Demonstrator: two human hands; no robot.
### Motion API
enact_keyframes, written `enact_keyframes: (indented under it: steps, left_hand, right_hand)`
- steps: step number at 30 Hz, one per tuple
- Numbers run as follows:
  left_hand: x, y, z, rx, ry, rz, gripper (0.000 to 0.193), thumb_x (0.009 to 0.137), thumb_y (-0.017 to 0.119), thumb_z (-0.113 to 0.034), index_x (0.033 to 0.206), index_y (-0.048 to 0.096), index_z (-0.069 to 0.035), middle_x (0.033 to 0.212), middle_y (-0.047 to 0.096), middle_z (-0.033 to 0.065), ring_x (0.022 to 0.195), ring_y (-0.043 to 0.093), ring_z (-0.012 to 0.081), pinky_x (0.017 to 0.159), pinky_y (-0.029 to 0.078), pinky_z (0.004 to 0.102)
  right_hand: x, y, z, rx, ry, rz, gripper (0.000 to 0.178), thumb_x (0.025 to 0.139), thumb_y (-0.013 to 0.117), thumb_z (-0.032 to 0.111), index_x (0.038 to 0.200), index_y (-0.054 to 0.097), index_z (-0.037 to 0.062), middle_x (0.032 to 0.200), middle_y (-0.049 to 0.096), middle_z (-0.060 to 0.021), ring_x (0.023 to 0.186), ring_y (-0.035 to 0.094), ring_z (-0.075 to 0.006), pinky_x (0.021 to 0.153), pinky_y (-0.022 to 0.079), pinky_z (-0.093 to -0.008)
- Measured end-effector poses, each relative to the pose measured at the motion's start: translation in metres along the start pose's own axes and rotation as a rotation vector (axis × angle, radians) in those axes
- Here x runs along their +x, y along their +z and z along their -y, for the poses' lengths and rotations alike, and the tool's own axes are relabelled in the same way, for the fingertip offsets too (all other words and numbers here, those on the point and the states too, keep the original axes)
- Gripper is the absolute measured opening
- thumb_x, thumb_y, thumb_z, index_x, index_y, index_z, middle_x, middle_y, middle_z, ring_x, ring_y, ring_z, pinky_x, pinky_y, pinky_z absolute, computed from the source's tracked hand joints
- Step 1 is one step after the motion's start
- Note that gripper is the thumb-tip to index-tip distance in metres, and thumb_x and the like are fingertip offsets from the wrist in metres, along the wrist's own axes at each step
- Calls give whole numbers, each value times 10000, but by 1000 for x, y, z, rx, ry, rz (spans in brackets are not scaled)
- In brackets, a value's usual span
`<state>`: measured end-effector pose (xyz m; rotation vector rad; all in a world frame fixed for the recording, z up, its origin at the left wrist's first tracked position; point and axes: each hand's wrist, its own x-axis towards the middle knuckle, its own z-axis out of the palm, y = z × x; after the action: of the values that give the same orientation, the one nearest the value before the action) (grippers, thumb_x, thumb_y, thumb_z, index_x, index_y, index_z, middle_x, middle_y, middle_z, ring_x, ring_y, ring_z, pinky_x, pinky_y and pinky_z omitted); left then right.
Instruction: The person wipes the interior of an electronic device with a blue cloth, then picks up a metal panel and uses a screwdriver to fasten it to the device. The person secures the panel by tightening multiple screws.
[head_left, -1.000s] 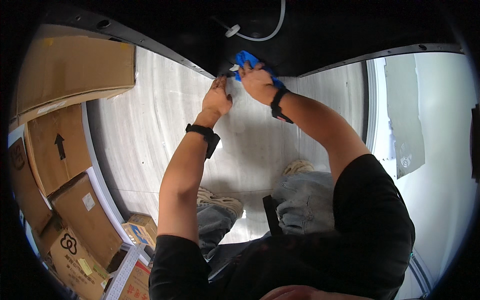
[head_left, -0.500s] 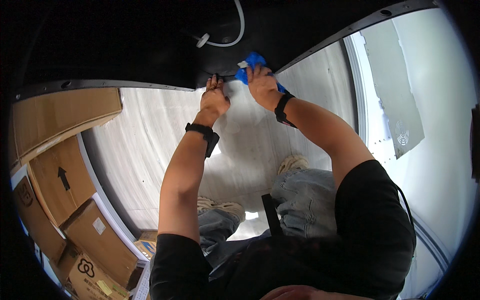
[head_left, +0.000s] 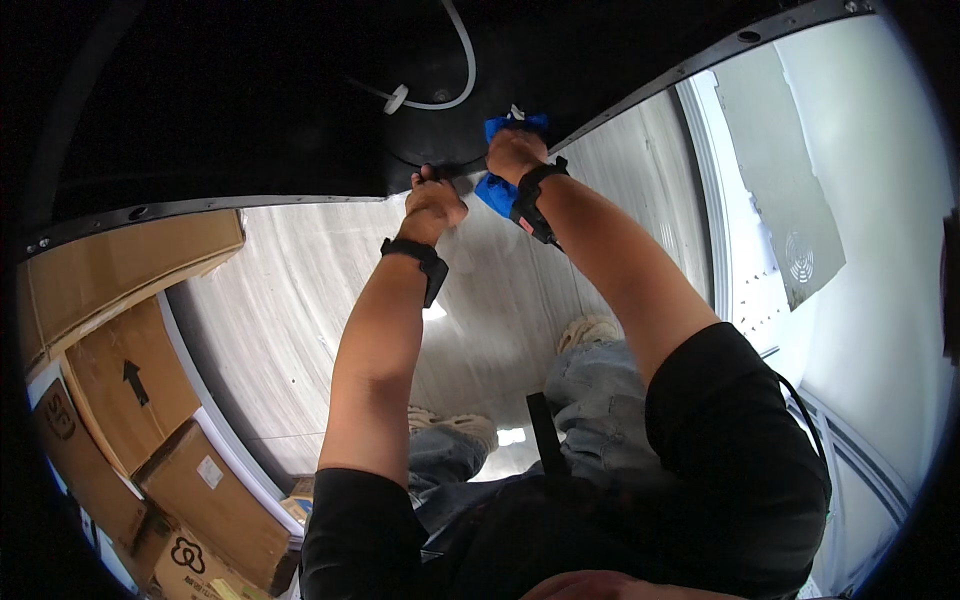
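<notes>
A large black casing (head_left: pixel 280 120) with a screw-holed rim spans the far side. My left hand (head_left: pixel 436 205) grips its near edge at the middle, fingers bent over the rim and partly lost in the dark. Just to the right, my right hand (head_left: pixel 515 153) is closed on a blue cloth (head_left: pixel 495 194) against the casing's inner surface. Part of the cloth bunches beyond the knuckles with a small white piece on it, and part hangs below the wrist. A white tube (head_left: pixel 468 60) with a white round clip (head_left: pixel 396 99) lies inside the casing, beyond my hands.
Cardboard boxes (head_left: pixel 140 275) are stacked along the left. Pale wood-look floor (head_left: pixel 300 310) lies below, with my shoes (head_left: pixel 588 332) on it. At the right stand a white panel (head_left: pixel 870 200) and a grey sheet (head_left: pixel 780 170). A black strap (head_left: pixel 545 432) hangs before my legs.
My right hand has turned and pushed the cloth farther over the casing's surface, and the cloth's tail now hangs under the wrist. My left hand stays at the edge, its fingers more bent.
</notes>
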<state>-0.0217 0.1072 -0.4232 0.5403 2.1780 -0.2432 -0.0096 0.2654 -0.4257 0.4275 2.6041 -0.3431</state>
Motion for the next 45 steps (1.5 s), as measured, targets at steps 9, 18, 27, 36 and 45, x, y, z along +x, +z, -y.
enact_keyframes:
  steps: [9,18,27,36,45]
  left_hand:
    - [-15,9,1,71,62,-64,796,811,438,-261,1479,87,-7,1521,48,272,1422,85,386,1161,68,365]
    - [-21,8,15,-132,62,-80,748,823,433,-202,1501,119,-157,1554,77,144,1432,120,297,1158,156,332]
    - [-16,15,22,-106,60,-103,759,848,487,-231,1501,104,-179,1556,61,131,1431,120,280,1144,223,345]
    - [-32,23,30,-82,32,-184,727,851,494,-223,1494,157,-181,1565,93,48,1434,135,206,1121,275,372]
    - [-26,19,37,-123,64,-117,743,851,518,-251,1495,154,-179,1564,84,64,1435,126,225,1127,260,364]
  right_hand:
    - [47,-21,10,-6,178,-71,539,863,567,286,1300,479,-16,1230,568,-220,1071,595,-322,881,481,-450]
    - [52,-22,12,-195,229,32,759,842,551,322,1447,220,5,1453,256,-307,1301,314,-488,1030,337,-550]
    - [6,-19,12,-57,149,208,865,843,517,354,1435,77,-98,1434,294,-312,1283,396,-415,1028,362,-474]
    - [-48,5,-1,-125,-153,-106,749,695,661,204,1311,339,-75,1064,617,-262,985,609,-358,867,475,-390]
    - [-33,0,23,-102,-223,-153,618,727,651,167,1279,446,-20,1036,652,-200,985,612,-323,849,490,-390]
